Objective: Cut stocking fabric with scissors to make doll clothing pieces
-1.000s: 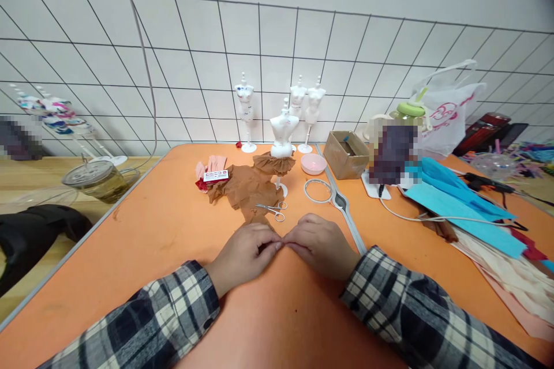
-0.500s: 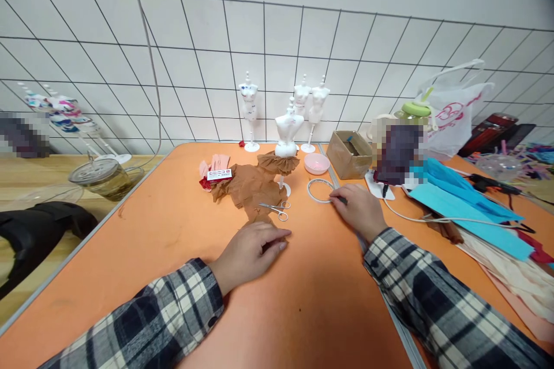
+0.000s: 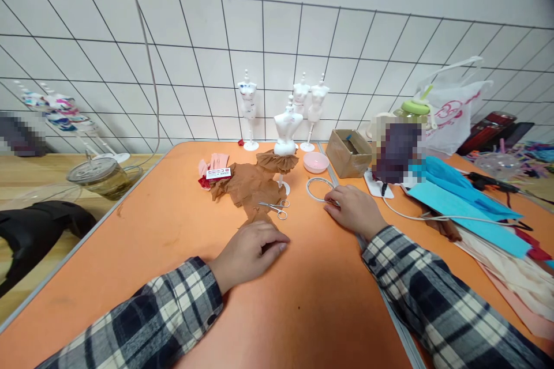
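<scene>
My left hand [image 3: 255,251] lies on the orange table with its fingers stretched out, at the near end of a crumpled sheet of brown crepe paper [image 3: 242,184]. Small scissors [image 3: 277,208] rest on and beside the paper, just beyond the fingertips. My right hand [image 3: 352,207] rests on the table, fingers loosely bent and slightly apart, at the near right edge of a white tape roll [image 3: 319,189]. Nothing held shows in either hand. A white mini dress form [image 3: 287,132] wearing a gathered brown skirt [image 3: 277,161] stands beyond the scissors.
Three more dress forms [image 3: 248,109] stand by the tiled wall. A pink bowl [image 3: 315,162] and a cardboard box [image 3: 348,154] sit behind the tape. A small box [image 3: 219,173] lies left. Blue paper [image 3: 463,207], a cable and a glue gun [image 3: 491,183] lie right.
My right hand has shifted slightly left, its fingers moving closer to the tape roll and lowering. My left index finger has drooped a little. The table items stay as they were.
</scene>
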Demonstrator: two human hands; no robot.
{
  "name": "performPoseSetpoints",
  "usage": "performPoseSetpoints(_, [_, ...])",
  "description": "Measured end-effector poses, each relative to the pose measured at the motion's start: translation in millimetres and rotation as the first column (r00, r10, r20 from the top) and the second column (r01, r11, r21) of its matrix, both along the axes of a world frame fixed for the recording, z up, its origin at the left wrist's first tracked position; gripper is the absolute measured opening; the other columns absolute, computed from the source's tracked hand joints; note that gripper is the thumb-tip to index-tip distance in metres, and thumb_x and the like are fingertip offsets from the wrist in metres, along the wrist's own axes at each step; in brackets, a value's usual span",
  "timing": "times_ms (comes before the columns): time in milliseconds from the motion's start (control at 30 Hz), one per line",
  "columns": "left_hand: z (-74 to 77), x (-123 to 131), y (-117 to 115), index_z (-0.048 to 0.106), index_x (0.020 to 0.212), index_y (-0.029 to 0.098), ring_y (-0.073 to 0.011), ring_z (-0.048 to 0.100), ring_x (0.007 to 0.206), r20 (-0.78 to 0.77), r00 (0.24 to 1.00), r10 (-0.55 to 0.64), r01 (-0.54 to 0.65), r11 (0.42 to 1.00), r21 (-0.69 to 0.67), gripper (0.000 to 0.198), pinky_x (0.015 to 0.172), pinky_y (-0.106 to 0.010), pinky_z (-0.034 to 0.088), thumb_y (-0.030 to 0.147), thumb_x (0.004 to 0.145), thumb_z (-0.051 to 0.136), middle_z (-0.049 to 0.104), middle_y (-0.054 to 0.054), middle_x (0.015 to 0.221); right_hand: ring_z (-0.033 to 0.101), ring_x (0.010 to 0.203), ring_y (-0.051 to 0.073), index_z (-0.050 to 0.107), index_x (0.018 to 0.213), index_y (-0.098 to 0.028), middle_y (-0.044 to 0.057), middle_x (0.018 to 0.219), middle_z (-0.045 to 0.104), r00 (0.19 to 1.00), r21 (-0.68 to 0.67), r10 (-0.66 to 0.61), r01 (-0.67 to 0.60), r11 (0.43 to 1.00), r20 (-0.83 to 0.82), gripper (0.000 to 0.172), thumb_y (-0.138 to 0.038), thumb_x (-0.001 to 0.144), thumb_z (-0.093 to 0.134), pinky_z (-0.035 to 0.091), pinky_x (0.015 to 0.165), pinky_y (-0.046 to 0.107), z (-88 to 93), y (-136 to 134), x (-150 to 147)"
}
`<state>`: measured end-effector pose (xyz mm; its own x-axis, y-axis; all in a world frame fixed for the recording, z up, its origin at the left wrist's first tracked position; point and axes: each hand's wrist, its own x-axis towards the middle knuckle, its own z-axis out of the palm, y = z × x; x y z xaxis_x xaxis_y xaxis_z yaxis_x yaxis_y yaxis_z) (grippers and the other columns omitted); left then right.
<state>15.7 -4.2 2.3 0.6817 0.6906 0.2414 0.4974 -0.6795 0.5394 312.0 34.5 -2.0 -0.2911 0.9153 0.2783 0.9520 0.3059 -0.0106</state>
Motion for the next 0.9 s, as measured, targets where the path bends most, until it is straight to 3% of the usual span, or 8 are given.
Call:
performPoseSetpoints(100, [0.0,0,0,0.072,0.105,0.023,-0.0187,0.064,0.088,0.007,1.0,-0.014,0.014,1.0,0.007,0.025,0.077,-0.032,0.049,0.027,0.094,0.05,0.074,-0.005,0.092,0.057,0.091,0.022,0.071,0.094,-0.023,0.006,0.093,0.068,1.0,-0.019,0.018,-0.018,1.0,-0.02,0.023,-0.041,0.087,0.06,0.039,0.071,0.032,1.6,-1,2])
performPoseSetpoints(233, [-0.6,0,0,0.072,0.104,0.024,-0.0181,0.064,0.087,0.009,1.0,-0.027,0.027,1.0,0.013,0.024,0.077,-0.031,0.048,0.027,0.094,0.05,0.073,-0.004,0.09,0.059,0.089,0.02,0.072,0.092,-0.023,0.006,0.092,0.069,0.998,-0.032,0.003,-0.005,0.999,-0.055,0.025,-0.03,0.095,0.049,0.039,0.071,0.031,-1.0,2,6])
performPoseSetpoints(500, [-2.8,1,1,0.071,0.103,0.023,-0.0176,0.063,0.088,-0.023,0.999,-0.036,0.037,0.999,0.025,0.025,0.077,-0.031,0.047,0.027,0.096,0.047,0.073,-0.003,0.091,0.063,0.09,0.02,0.07,0.096,-0.024,0.002,0.095,0.071,0.973,-0.066,-0.084,0.071,0.995,-0.214,0.015,-0.026,0.088,0.058,0.042,0.073,0.03,-5.9,6,10])
performPoseSetpoints(667, [6.7,-7,5,0.07,0.097,0.021,-0.0188,0.061,0.083,-0.152,0.987,0.056,-0.032,0.987,0.155,0.028,0.073,-0.032,0.045,0.027,0.096,0.043,0.072,-0.005,0.089,0.063,0.094,0.022,0.068,0.102,-0.021,0.005,0.101,0.071,0.957,0.117,-0.055,0.092,0.989,-0.286,0.022,-0.02,0.088,0.052,0.044,0.078,0.033,2.5,-2,6])
performPoseSetpoints(800, [18.4,-36,23,0.071,0.099,0.021,-0.0231,0.058,0.084,-0.314,0.931,0.186,-0.069,0.934,0.351,0.026,0.075,-0.037,0.042,0.029,0.093,0.046,0.069,-0.007,0.089,0.06,0.086,0.021,0.069,0.097,-0.019,0.007,0.089,0.07,0.947,0.238,0.167,-0.101,0.966,-0.274,0.021,-0.017,0.086,0.051,0.045,0.077,0.033,9.4,-16,-14])
performPoseSetpoints(900, [18.3,-53,36,0.069,0.105,0.022,-0.0234,0.057,0.091,-0.352,0.93,0.105,0.01,0.951,0.308,0.025,0.082,-0.038,0.042,0.033,0.092,0.051,0.069,-0.007,0.098,0.059,0.086,0.02,0.067,0.101,-0.02,0.005,0.091,0.07,0.865,0.168,0.435,-0.404,0.899,-0.25,0.023,-0.015,0.087,0.05,0.044,0.081,0.033,10.3,-32,-44])
